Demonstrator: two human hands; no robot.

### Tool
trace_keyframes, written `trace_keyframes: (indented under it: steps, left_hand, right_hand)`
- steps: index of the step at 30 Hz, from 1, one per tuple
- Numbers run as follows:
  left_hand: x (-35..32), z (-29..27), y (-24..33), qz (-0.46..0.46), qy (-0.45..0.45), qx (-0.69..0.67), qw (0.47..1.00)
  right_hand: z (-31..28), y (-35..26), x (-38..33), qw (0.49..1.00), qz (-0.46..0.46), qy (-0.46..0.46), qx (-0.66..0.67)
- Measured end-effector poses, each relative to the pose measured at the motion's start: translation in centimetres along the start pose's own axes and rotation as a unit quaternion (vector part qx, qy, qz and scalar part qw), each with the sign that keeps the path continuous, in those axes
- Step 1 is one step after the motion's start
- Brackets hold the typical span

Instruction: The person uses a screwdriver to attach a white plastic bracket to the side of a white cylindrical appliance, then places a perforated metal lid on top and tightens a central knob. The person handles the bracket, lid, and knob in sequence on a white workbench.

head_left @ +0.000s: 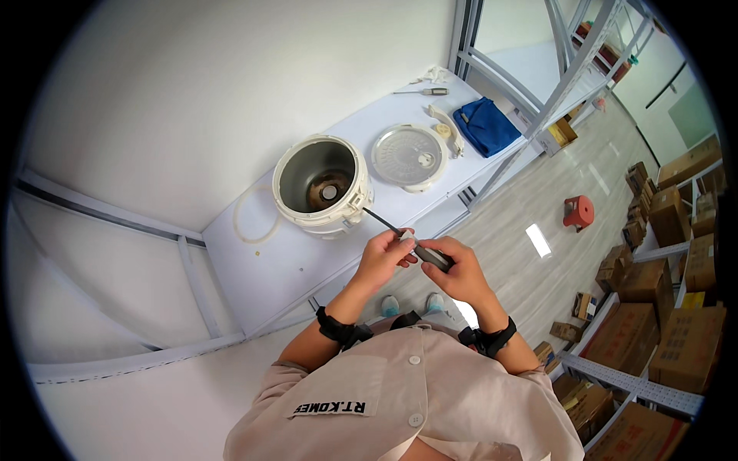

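My right hand (pixel 461 270) grips the grey handle of a screwdriver (pixel 411 242), whose dark shaft points toward a white rice cooker body (pixel 321 184). My left hand (pixel 382 256) pinches the screwdriver where shaft meets handle. The cooker stands open on a white workbench (pixel 269 265), its metal inner well and round heating plate showing. The shaft tip sits just at the cooker's right rim.
A round metal inner lid (pixel 410 156) lies right of the cooker. A white sealing ring (pixel 254 219) lies to its left. Farther back are a blue cloth (pixel 486 125), a second screwdriver (pixel 423 91) and white plastic parts (pixel 448 127). Cardboard boxes (pixel 669 223) and a red stool (pixel 579 210) stand on the floor.
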State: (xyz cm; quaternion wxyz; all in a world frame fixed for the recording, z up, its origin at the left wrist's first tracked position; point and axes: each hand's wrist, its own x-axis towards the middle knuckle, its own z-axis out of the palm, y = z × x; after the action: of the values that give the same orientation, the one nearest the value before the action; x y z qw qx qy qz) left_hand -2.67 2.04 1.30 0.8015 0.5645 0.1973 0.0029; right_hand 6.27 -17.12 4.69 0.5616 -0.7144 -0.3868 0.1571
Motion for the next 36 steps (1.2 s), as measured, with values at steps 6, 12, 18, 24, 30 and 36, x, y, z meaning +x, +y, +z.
trace_keyframes:
  steps: [6, 12, 18, 24, 30, 36]
  left_hand:
    - [0.2, -0.2, -0.3, -0.001, 0.013, 0.011, 1.000]
    - [0.7, -0.2, -0.7, -0.007, 0.040, 0.044, 0.998]
    - [0.8, 0.1, -0.8, 0.033, 0.042, 0.040, 0.998]
    - [0.9, 0.3, -1.1, 0.046, 0.044, 0.027, 0.998]
    - [0.9, 0.1, -0.6, 0.010, 0.056, 0.047, 0.997]
    - [1.2, -0.1, -0.4, 0.015, 0.046, 0.080, 0.996]
  right_hand:
    - [0.1, -0.8, 0.3, 0.999, -0.001, -0.007, -0.052]
    - [0.8, -0.1, 0.0, 0.999, 0.026, 0.002, -0.020]
    - [0.1, 0.1, -0.2, 0.970, 0.182, -0.067, 0.147]
    - [-1.0, 0.6, 0.0, 0.901, 0.307, -0.106, 0.287]
    - [-0.3, 0.4, -0.1, 0.964, 0.218, -0.080, 0.132]
    - [0.2, 0.2, -0.4, 0.992, -0.010, 0.002, -0.127]
